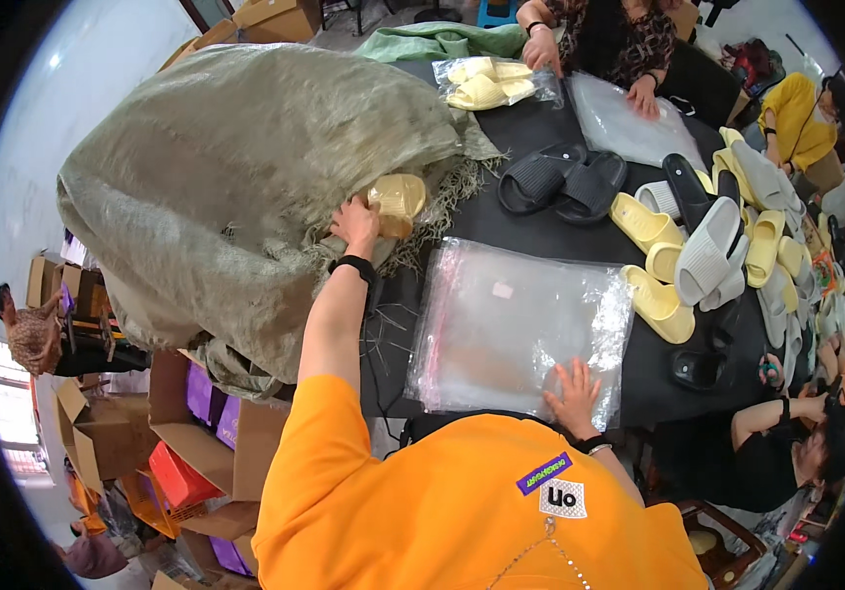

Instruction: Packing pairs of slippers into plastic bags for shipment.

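My left hand (358,222) reaches up to the mouth of a big grey-green woven sack (245,167) and grips a pale yellow slipper (398,202) there. A black band sits on that wrist. My right hand (573,395) lies flat with spread fingers on the near edge of a stack of clear plastic bags (521,324) on the black table (530,231). My orange shirt fills the lower middle.
Black slippers (562,180), then yellow and grey ones (707,246), crowd the table's right side. A person across the table presses a clear bag (624,123) beside bagged yellow slippers (489,84). Other people sit at the right. Cardboard boxes (196,433) stand lower left.
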Demonstrator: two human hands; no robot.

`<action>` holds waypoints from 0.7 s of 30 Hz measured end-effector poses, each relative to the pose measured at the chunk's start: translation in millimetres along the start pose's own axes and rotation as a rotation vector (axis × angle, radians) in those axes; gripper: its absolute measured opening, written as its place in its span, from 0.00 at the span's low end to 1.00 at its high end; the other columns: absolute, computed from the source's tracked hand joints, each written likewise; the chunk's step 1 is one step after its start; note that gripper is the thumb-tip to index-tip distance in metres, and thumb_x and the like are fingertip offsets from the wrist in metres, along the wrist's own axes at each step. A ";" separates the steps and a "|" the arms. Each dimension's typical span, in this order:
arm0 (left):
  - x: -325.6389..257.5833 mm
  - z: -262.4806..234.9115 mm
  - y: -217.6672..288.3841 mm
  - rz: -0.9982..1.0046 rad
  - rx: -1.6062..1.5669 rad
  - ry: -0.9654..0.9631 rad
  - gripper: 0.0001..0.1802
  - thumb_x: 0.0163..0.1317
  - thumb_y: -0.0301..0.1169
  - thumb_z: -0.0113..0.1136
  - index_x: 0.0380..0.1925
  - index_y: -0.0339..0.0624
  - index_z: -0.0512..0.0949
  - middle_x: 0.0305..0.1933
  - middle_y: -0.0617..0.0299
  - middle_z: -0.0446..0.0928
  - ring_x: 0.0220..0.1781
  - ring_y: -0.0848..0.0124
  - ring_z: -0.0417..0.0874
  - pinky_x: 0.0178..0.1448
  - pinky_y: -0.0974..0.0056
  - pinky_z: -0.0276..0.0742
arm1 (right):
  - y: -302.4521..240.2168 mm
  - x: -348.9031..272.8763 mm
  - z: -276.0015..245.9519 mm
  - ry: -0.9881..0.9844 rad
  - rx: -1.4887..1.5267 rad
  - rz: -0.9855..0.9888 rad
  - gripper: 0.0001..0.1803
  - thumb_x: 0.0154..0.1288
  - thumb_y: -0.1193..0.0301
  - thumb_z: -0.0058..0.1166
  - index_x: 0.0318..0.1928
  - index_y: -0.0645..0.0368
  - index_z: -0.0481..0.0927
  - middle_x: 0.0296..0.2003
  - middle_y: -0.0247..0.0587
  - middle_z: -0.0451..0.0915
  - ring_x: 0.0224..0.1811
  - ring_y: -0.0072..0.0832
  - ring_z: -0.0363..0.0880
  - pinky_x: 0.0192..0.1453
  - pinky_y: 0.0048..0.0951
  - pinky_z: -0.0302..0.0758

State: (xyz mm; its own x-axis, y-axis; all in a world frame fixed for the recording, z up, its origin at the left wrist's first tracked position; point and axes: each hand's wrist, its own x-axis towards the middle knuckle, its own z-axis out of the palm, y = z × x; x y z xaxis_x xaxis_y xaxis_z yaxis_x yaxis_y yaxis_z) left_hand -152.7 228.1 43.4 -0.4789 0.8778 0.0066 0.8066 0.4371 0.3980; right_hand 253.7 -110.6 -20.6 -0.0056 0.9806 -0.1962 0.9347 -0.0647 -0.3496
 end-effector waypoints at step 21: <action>-235.0 -56.5 55.1 0.608 -0.596 -0.179 0.15 0.50 0.39 0.64 0.28 0.39 0.76 0.28 0.58 0.75 0.35 0.63 0.73 0.47 0.58 0.62 | -24.3 14.4 -40.8 -0.047 1.227 0.217 0.30 0.67 0.49 0.38 0.60 0.57 0.65 0.58 0.43 0.68 0.60 0.39 0.65 0.63 0.43 0.58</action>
State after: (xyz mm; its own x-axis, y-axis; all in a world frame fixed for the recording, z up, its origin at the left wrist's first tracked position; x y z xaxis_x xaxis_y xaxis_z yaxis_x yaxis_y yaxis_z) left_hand -15.2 34.8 115.6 0.0782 0.9653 0.2492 0.5647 -0.2489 0.7869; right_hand 245.4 -87.4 22.4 0.0710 0.9221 -0.3804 -0.0302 -0.3792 -0.9248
